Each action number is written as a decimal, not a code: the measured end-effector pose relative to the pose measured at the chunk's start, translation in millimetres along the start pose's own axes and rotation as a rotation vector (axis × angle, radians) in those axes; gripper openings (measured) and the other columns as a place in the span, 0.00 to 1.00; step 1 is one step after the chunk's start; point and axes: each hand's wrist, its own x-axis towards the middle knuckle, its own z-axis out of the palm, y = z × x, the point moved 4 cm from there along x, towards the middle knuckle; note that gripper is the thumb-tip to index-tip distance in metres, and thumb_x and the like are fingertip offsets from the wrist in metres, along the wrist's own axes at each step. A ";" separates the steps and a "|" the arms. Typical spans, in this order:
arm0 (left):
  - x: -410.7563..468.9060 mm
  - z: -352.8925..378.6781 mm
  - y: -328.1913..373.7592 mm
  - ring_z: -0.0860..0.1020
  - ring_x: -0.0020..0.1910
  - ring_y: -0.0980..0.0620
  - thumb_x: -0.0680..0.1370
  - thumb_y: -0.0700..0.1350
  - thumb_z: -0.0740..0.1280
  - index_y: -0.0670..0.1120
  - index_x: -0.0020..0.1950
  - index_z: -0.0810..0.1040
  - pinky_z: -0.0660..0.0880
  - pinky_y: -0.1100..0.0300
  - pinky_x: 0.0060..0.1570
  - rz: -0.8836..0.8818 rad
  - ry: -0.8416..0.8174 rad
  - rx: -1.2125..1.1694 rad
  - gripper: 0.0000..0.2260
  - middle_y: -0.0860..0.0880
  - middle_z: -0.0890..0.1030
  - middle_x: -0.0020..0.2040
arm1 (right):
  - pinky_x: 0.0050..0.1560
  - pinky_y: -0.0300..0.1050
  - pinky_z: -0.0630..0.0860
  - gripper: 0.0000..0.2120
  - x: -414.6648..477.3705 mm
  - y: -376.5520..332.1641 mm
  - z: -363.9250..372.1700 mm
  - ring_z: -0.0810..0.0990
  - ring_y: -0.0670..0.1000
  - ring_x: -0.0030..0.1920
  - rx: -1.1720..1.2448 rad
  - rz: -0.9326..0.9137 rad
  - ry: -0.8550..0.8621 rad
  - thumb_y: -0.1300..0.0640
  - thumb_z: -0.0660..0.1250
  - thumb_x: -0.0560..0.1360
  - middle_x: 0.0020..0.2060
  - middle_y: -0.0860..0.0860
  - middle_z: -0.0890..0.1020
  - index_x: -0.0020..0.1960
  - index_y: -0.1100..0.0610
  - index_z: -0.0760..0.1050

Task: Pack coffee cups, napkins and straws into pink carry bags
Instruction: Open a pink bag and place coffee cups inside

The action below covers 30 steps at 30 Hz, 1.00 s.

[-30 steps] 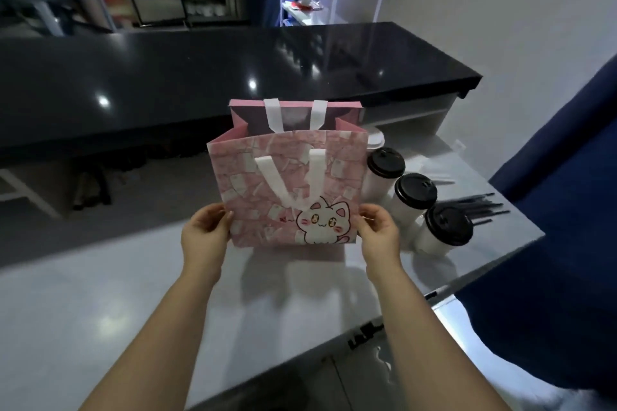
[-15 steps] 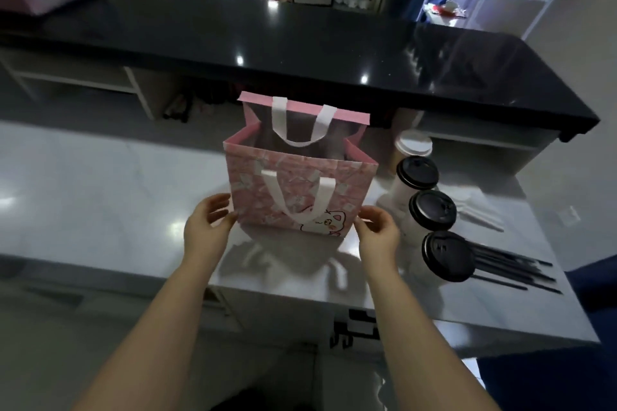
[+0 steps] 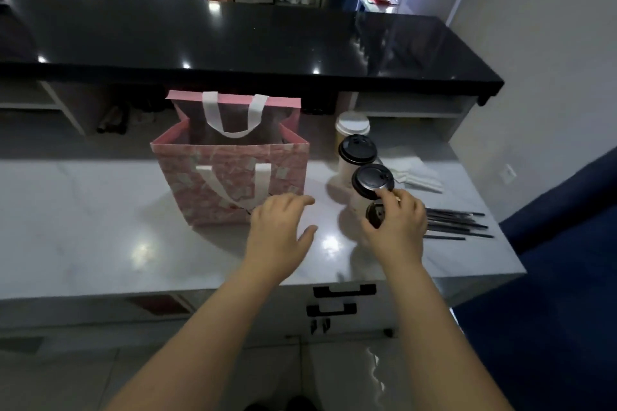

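White marble counter point(image 3: 100, 210) carries a pink bag point(image 3: 230, 183), upright, just beyond the fingers point(image 3: 297, 202) of the left hand point(image 3: 278, 230). Four lidded cups point(image 3: 357, 150) stand in a row leading away from the right hand point(image 3: 397, 227); the nearest cup point(image 3: 374, 215) sits within its fingers point(image 3: 402, 202). Black straws point(image 3: 457, 223) lie right of those fingers, white napkins point(image 3: 417, 173) beyond.

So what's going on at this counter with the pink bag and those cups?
A person is packing a takeaway order. The pink bag stands open on the white counter. The right hand curls round the lid of the nearest cup, while the left hand hovers open before the bag. Napkins and straws lie unpacked alongside.
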 end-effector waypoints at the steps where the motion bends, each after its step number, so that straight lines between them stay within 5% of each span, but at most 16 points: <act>1: 3.3 13.4 12.0 0.73 0.60 0.45 0.74 0.50 0.71 0.50 0.64 0.75 0.68 0.47 0.58 0.037 -0.061 0.050 0.19 0.50 0.77 0.58 | 0.70 0.59 0.58 0.30 1.2 9.4 2.8 0.62 0.61 0.69 -0.079 0.054 -0.070 0.45 0.73 0.69 0.69 0.56 0.68 0.69 0.50 0.70; 4: 12.5 47.4 37.6 0.68 0.65 0.46 0.77 0.52 0.66 0.53 0.70 0.69 0.61 0.49 0.62 0.074 -0.213 0.181 0.21 0.51 0.73 0.64 | 0.72 0.58 0.57 0.39 -1.3 22.7 10.8 0.58 0.62 0.72 -0.144 0.097 -0.246 0.43 0.72 0.70 0.74 0.56 0.59 0.75 0.47 0.58; 8: 19.7 64.3 54.9 0.66 0.66 0.47 0.77 0.48 0.63 0.53 0.71 0.67 0.60 0.51 0.61 0.055 -0.271 0.300 0.22 0.51 0.70 0.67 | 0.67 0.55 0.66 0.41 -16.5 24.1 2.1 0.62 0.60 0.69 -0.045 0.044 -0.241 0.47 0.75 0.68 0.71 0.56 0.61 0.75 0.49 0.59; 15: 84.5 -31.5 69.6 0.71 0.62 0.43 0.74 0.46 0.68 0.49 0.66 0.74 0.64 0.46 0.59 0.056 0.125 0.185 0.20 0.47 0.76 0.61 | 0.66 0.54 0.66 0.40 25.8 -20.5 -72.9 0.60 0.56 0.68 0.131 -0.239 -0.054 0.49 0.76 0.67 0.69 0.52 0.61 0.73 0.45 0.60; 22: 100.8 -148.1 -33.3 0.76 0.56 0.44 0.75 0.43 0.69 0.49 0.62 0.77 0.74 0.46 0.55 -0.163 0.287 0.068 0.16 0.47 0.79 0.56 | 0.67 0.49 0.65 0.38 74.9 -116.2 -114.5 0.60 0.52 0.69 0.370 -0.376 0.034 0.49 0.75 0.67 0.70 0.48 0.62 0.73 0.43 0.61; 26: 92.9 -172.9 -106.3 0.78 0.44 0.58 0.75 0.45 0.71 0.55 0.48 0.79 0.76 0.60 0.43 -0.299 0.206 -0.126 0.06 0.58 0.80 0.43 | 0.65 0.46 0.62 0.38 74.4 -184.8 -104.4 0.62 0.48 0.69 0.482 -0.500 0.006 0.48 0.75 0.67 0.70 0.44 0.63 0.72 0.40 0.60; 30: 102.8 -171.4 -139.0 0.78 0.47 0.59 0.74 0.46 0.72 0.57 0.45 0.81 0.75 0.60 0.49 -0.164 -0.002 -0.091 0.06 0.61 0.80 0.43 | 0.64 0.43 0.64 0.38 65.1 -251.0 -68.8 0.64 0.48 0.67 0.427 -0.572 -0.039 0.45 0.74 0.67 0.67 0.44 0.65 0.73 0.42 0.61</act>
